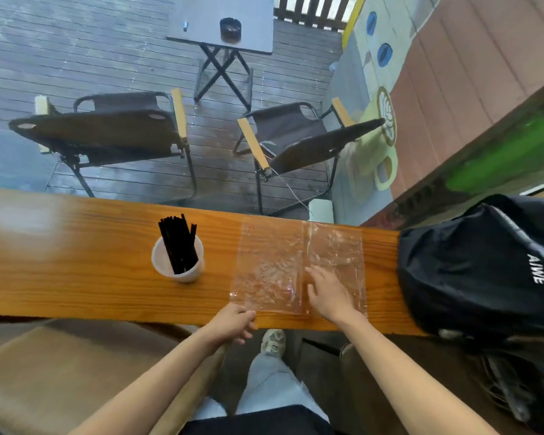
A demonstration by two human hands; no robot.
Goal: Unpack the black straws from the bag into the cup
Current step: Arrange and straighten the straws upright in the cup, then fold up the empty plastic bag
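Currently, black straws (179,244) stand in the cup (177,262), frame centre-left. Right hand (325,291) presses flat, fingers straight, on the bag (274,262); left hand (234,321) pinches its near corner.

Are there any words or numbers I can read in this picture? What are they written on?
"AIWE" in white letters, on the black backpack at the right end of the wooden counter.
The dark marks on the ledge behind the backpack are too blurred to read.
No writing shows on the cup, the black straws or the clear bag.
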